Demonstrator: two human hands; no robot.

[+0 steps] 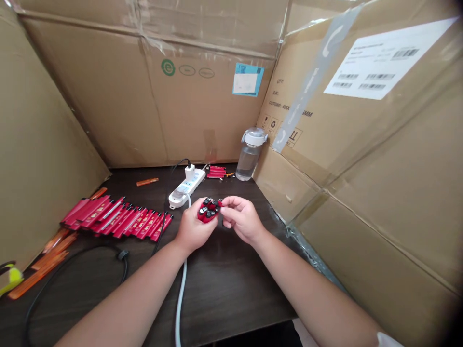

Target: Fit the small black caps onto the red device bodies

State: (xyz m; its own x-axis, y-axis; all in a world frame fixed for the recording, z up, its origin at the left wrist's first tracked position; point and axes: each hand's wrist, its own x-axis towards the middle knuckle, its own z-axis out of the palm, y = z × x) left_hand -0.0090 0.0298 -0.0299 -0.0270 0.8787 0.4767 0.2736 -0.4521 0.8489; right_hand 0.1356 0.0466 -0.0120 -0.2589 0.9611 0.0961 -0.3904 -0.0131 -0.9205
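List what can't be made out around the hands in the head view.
Red object between left hand and right hand: underside hidden by the hands, kind unclear.
Flat red strips: printing too small to read.
Yellow-green item: cut off by left edge.
Small bits by far red stack: too small to identify.

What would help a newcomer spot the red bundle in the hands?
On the dark table, find the white power strip. Just in front of it, the left hand and right hand hold a small red bundle. Unlike the flat red packets lying to the left, it shows black tips.
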